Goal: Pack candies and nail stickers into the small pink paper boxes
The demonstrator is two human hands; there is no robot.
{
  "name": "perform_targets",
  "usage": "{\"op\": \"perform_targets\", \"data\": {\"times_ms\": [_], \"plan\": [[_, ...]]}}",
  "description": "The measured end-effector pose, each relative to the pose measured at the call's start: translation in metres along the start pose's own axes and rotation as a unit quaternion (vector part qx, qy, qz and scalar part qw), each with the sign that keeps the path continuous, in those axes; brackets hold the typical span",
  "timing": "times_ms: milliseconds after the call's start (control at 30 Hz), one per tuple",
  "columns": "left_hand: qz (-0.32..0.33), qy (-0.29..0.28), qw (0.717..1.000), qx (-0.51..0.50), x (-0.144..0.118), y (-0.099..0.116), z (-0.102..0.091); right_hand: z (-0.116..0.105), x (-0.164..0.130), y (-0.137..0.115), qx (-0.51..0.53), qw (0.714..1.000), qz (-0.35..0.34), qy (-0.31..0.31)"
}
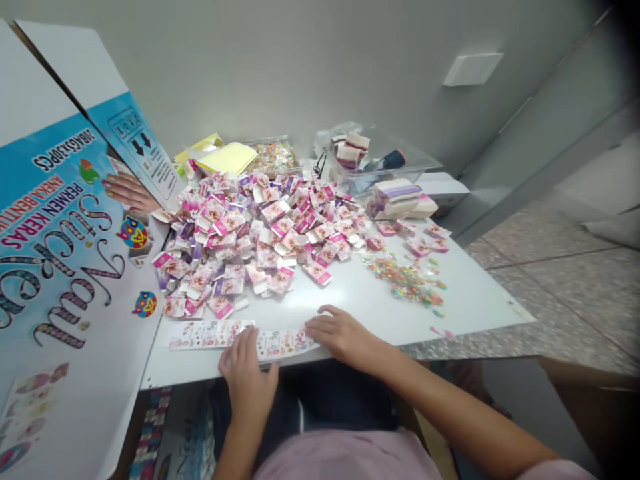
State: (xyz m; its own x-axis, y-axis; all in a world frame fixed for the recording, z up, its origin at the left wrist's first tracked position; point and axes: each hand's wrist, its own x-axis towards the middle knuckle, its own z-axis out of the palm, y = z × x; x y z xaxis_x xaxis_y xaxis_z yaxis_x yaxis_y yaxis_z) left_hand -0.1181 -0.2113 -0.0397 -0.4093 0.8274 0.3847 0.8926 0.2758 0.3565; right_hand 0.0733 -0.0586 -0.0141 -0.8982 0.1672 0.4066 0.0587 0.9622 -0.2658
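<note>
Currently, both hands are laid flat on a strip of sticker sheets (240,337) at the near edge of the white table (480,300). The left hand (247,373) is pressed on the middle of the strip, fingers extended and slightly spread, nothing gripped. The right hand (340,333) is rested on the strip's right end, fingers held together and lightly curled, fingertips down on the paper; nothing is clamped there either. The strip is seen lying lengthwise along the table edge, its left part uncovered.

Behind the strip, a large heap of small pink and purple folded packets (255,233) is spread over the middle of the table. To the right of the heap, a loose scatter of tiny coloured candies (407,280) is noted, apart from the packets. A short stack of flat packet blanks (397,198) is observed near a clear plastic tub (380,160) at the far side, with a yellow pad (227,159) and a second clear tray of coloured bits (274,155) beside it. A big printed carton flap (60,267) is leaned at the left.

Judgement on progress: many packets appear already folded, so much seems done; loose candies, unfolded blanks and the sticker strip remain unprocessed, so the work is judged partway. Whether the heaped packets are filled cannot be told.
</note>
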Motion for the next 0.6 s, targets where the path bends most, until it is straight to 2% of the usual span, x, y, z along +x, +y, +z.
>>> {"op": "perform_targets", "data": {"times_ms": [167,233,300,367,433,533,600], "plan": [[-0.002,-0.005,0.999,-0.031,0.000,-0.003,-0.002,0.001,-0.026,0.008,0.036,0.992,0.036,0.118],[0.001,-0.017,0.995,-0.100,0.000,-0.003,-0.005,0.000,-0.035,0.008,0.079,0.982,0.075,0.155],[-0.016,-0.045,0.977,-0.210,0.002,0.001,-0.009,-0.001,-0.041,0.006,0.131,0.966,0.117,0.189],[-0.062,-0.067,0.947,-0.309,0.004,0.008,-0.013,-0.005,-0.045,0.001,0.174,0.945,0.164,0.223],[-0.133,-0.057,0.921,-0.363,0.008,0.016,-0.016,-0.011,-0.047,-0.005,0.214,0.915,0.236,0.248],[-0.235,-0.025,0.886,-0.399,0.015,0.024,-0.018,-0.022,-0.052,-0.011,0.284,0.859,0.350,0.242],[-0.275,-0.020,0.863,-0.424,0.019,0.025,-0.019,-0.029,-0.058,-0.011,0.322,0.827,0.401,0.228]]}}
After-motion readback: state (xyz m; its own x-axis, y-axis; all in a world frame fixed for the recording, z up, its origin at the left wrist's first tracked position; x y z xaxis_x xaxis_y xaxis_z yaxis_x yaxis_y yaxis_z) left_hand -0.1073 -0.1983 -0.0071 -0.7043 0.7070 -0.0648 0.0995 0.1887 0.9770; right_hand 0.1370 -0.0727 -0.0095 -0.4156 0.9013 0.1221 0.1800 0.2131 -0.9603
